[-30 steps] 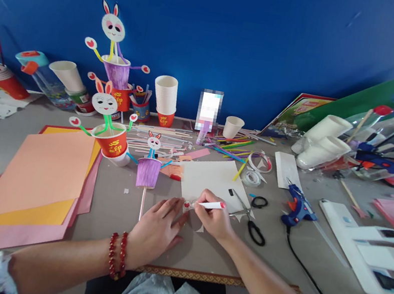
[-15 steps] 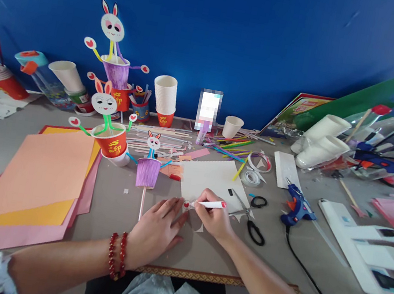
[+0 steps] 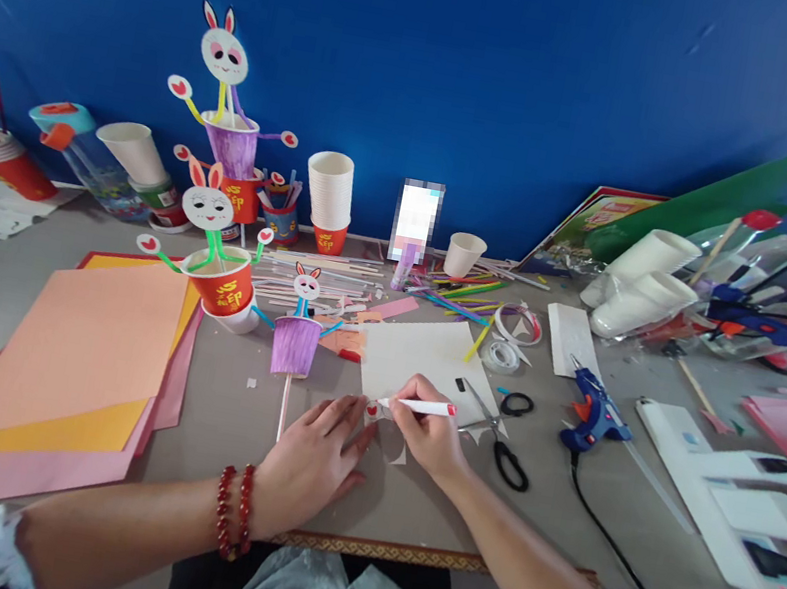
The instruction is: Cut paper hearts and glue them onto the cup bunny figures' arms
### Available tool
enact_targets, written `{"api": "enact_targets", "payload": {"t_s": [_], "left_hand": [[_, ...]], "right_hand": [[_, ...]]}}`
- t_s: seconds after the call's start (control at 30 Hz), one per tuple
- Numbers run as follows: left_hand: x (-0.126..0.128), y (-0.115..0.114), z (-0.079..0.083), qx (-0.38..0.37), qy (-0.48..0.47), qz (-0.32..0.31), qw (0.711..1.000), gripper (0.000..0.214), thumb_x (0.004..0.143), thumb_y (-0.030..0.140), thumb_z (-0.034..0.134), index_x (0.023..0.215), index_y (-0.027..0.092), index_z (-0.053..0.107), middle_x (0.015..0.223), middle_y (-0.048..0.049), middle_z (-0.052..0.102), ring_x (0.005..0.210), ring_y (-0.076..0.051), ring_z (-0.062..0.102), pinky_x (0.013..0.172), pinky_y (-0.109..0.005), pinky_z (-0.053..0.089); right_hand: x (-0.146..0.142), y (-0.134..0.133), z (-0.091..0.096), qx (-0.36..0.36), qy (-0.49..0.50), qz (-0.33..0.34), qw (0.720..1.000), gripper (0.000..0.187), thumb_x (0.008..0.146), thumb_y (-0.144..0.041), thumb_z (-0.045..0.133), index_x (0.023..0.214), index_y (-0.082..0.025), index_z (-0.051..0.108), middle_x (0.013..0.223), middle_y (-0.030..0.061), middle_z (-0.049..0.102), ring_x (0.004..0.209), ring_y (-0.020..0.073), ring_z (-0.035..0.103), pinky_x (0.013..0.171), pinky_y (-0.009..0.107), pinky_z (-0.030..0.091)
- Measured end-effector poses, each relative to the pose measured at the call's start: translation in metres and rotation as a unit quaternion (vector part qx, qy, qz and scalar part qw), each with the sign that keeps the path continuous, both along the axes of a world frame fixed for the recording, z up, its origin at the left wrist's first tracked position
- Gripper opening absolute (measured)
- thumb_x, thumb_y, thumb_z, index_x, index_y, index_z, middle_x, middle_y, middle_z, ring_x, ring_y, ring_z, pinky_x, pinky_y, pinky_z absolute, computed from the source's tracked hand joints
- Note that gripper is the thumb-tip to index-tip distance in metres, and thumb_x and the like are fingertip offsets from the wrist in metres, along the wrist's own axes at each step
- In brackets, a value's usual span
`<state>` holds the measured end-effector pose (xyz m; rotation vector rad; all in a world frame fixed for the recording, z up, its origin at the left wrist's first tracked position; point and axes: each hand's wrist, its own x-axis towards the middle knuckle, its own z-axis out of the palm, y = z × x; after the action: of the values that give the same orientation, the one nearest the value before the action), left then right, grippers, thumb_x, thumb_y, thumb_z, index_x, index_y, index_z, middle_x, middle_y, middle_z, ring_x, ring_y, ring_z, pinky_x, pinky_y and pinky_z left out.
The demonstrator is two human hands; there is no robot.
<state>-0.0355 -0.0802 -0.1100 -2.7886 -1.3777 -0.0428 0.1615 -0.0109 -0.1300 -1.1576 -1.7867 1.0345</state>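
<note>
In my right hand (image 3: pixel 428 435) is a white marker (image 3: pixel 429 406) with a red end, its tip close to a small white paper circle (image 3: pixel 372 411) bearing a red heart. My left hand (image 3: pixel 319 459) lies flat on the table, fingers stretched out, fingertips at the circle's left edge. Just beyond, a white paper sheet (image 3: pixel 421 350) lies under the working spot. A small purple paper-cup rabbit (image 3: pixel 294 346) on a stick is left of my hands. Scissors (image 3: pixel 501 440) with black handles lie open to the right.
Coloured paper sheets (image 3: pixel 82 331) cover the left side. Two bigger cup rabbits, one on a red cup (image 3: pixel 218 289), stand behind them. A blue glue gun (image 3: pixel 597 412) and a white power strip (image 3: pixel 699 501) lie right, with a cord trailing. Straws (image 3: pixel 470 293) and tape rolls (image 3: pixel 502 356) lie farther back.
The marker in my right hand has shifted slightly, its tip now a little above and right of the heart. My left hand has stayed in place.
</note>
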Motion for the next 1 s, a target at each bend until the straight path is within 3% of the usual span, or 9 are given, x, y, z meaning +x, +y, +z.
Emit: {"api": "enact_targets", "payload": {"t_s": [0.33, 0.6, 1.0], "left_hand": [[-0.001, 0.0, -0.003, 0.007, -0.002, -0.004, 1.0, 0.058, 0.098, 0.054, 0.044, 0.142, 0.018, 0.051, 0.15, -0.0165, 0.049, 0.137, -0.03, 0.045, 0.108, -0.042, 0.038], [-0.001, 0.0, -0.002, 0.007, -0.006, -0.002, 1.0, 0.058, 0.096, 0.054, 0.049, 0.141, 0.019, 0.052, 0.148, -0.0164, 0.051, 0.135, -0.03, 0.046, 0.107, -0.042, 0.039], [-0.002, 0.0, -0.004, 0.016, -0.008, -0.008, 1.0, 0.056, 0.097, 0.054, 0.047, 0.139, 0.018, 0.055, 0.148, -0.0166, 0.05, 0.135, -0.03, 0.045, 0.107, -0.042, 0.038]], "right_hand": [[0.0, 0.0, 0.0, -0.006, -0.012, 0.005, 1.0, 0.019, 0.088, -0.024, 0.055, 0.07, -0.022, 0.049, 0.055, -0.0061, 0.046, 0.048, 0.0111, 0.039, 0.046, 0.023, 0.029], [0.005, 0.001, 0.003, 0.003, 0.034, -0.018, 0.999, 0.016, 0.087, -0.024, 0.054, 0.072, -0.022, 0.051, 0.059, -0.0047, 0.05, 0.05, 0.0115, 0.042, 0.047, 0.024, 0.031], [0.013, 0.005, -0.002, -0.005, -0.016, -0.017, 1.0, 0.017, 0.084, -0.022, 0.054, 0.068, -0.022, 0.049, 0.055, -0.0049, 0.051, 0.051, 0.0125, 0.045, 0.049, 0.024, 0.032]]}}
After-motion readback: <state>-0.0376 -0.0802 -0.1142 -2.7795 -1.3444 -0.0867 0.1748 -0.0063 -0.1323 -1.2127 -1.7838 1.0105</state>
